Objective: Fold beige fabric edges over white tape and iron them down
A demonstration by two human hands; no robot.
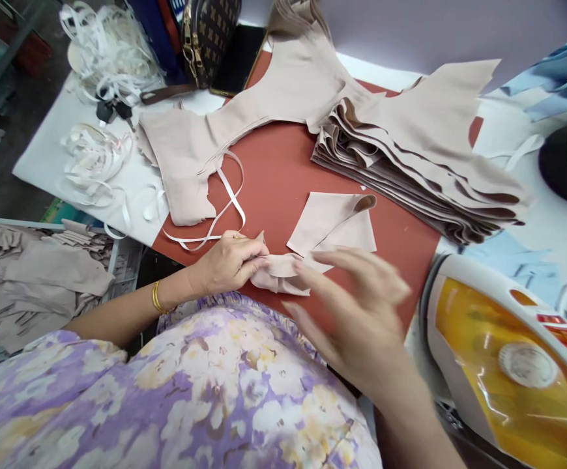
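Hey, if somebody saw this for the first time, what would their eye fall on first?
Probably the bulky yellow-and-white appliance at the lower right, bright against the muted cloth. Next, near the middle, the left hand pinches a small beige fabric piece, with the right hand, blurred and fingers spread, beside it. Beyond them, toward the upper right, a thick pile of beige cloth lies partly on a reddish-brown mat.

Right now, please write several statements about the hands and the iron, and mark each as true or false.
1. The left hand grips a small beige cloth piece. True.
2. The left wrist bears nothing. False: it wears a gold-coloured bracelet.
3. The right hand is spread open. True.
4. The iron stands at the picture's right side. True.
5. The right hand is holding the iron. False: it is apart from the iron.
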